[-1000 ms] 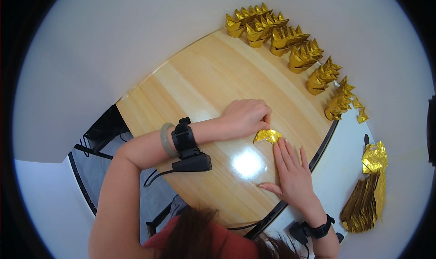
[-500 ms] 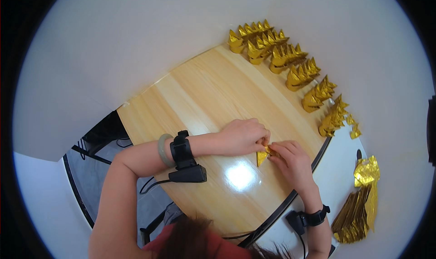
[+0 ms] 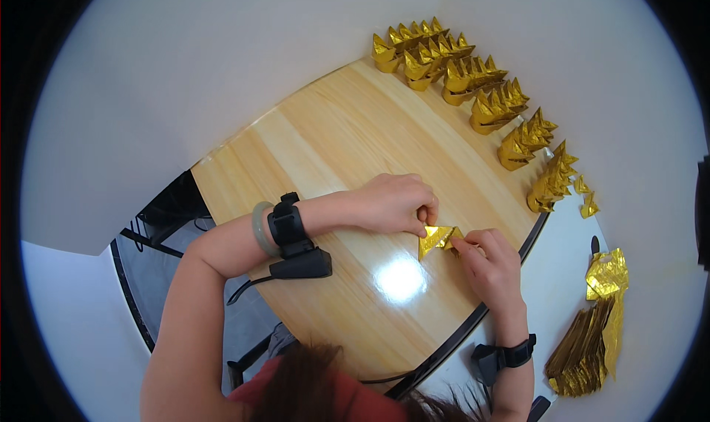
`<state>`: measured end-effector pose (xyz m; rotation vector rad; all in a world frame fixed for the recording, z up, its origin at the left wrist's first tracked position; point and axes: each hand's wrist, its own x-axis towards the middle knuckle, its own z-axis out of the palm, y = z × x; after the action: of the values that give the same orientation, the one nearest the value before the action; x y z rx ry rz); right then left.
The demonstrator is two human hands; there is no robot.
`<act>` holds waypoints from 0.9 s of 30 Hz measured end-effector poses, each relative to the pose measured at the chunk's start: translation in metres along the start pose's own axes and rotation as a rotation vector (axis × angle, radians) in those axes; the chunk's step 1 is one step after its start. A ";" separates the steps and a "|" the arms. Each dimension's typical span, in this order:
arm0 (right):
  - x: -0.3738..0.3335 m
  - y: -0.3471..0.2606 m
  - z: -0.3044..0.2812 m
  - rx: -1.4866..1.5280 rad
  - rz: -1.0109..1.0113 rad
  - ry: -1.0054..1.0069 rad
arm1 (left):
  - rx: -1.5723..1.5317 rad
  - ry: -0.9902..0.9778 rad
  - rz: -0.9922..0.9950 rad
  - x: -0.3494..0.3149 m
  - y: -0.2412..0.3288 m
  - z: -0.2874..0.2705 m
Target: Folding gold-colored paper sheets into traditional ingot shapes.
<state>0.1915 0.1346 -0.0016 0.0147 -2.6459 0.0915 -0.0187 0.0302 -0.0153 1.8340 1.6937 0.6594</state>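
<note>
A small piece of folded gold foil paper (image 3: 438, 236) is held low over the wooden table (image 3: 318, 148), stretched between my two hands. My left hand (image 3: 396, 203) pinches its left end, with the fingers curled and closed. At the other end, the fingertips of my right hand (image 3: 489, 263) are closed on the paper. The piece has a pointed corner hanging down on its left side. Its underside cannot be seen.
Rows of folded gold paper pieces (image 3: 494, 110) stand along the far right edge. Two small ones (image 3: 588, 204) sit apart near the wall. A fanned stack of gold paper (image 3: 580, 352) lies at the right on a white surface (image 3: 566, 274), below a crumpled gold sheet (image 3: 608, 272).
My hands have moved slightly apart, and more of the folded gold paper shows between them. The whole view has shifted a little.
</note>
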 end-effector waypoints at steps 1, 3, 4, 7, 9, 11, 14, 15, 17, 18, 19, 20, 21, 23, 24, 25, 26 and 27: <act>0.000 0.000 0.000 -0.038 -0.065 -0.014 | 0.004 0.009 0.006 0.000 0.000 0.000; 0.000 -0.002 -0.001 -0.057 -0.068 -0.021 | -0.002 0.002 0.017 0.000 -0.001 0.000; 0.001 -0.004 -0.002 -0.074 -0.078 -0.029 | -0.009 0.000 0.025 0.000 -0.001 0.000; 0.004 -0.010 -0.002 -0.044 -0.040 -0.016 | -0.004 -0.007 0.020 0.000 0.001 -0.001; 0.005 -0.013 0.003 0.006 -0.020 0.016 | -0.003 -0.009 0.020 0.000 0.000 0.000; 0.003 -0.013 0.008 0.056 0.000 0.046 | -0.002 -0.011 0.018 -0.001 -0.001 0.000; -0.004 -0.011 0.014 0.250 0.193 0.038 | -0.018 0.007 0.031 -0.001 -0.001 0.002; -0.006 -0.013 0.017 0.454 0.430 0.019 | -0.012 0.034 0.024 0.000 -0.001 0.004; -0.006 -0.015 0.017 0.656 0.672 0.005 | -0.005 0.058 0.021 -0.001 0.001 0.007; -0.002 -0.014 0.016 0.653 0.696 0.013 | 0.026 0.074 0.008 -0.002 0.003 0.008; 0.000 -0.014 0.015 0.649 0.721 0.021 | 0.058 0.089 -0.005 -0.003 0.005 0.008; 0.000 -0.011 0.017 0.649 0.724 0.026 | 0.061 0.086 -0.002 -0.003 0.005 0.009; -0.001 -0.008 0.020 0.441 0.590 0.061 | 0.044 0.105 0.000 -0.003 0.006 0.010; -0.002 -0.006 0.021 0.230 0.456 0.102 | 0.034 0.122 0.008 -0.002 0.004 0.014; -0.002 -0.007 0.021 0.516 0.667 0.053 | 0.034 0.212 0.096 0.001 0.002 0.017; -0.003 -0.009 0.020 0.806 0.872 0.004 | 0.034 0.300 0.186 0.002 0.001 0.018; -0.003 -0.011 0.018 0.802 0.871 0.017 | 0.043 0.298 0.196 0.002 0.002 0.020; -0.002 -0.012 0.016 0.935 0.906 0.081 | -0.309 0.252 0.089 0.002 0.006 0.018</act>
<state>0.1859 0.1217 -0.0163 -0.8295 -2.0766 1.5302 -0.0015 0.0311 -0.0246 1.6672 1.5614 1.1619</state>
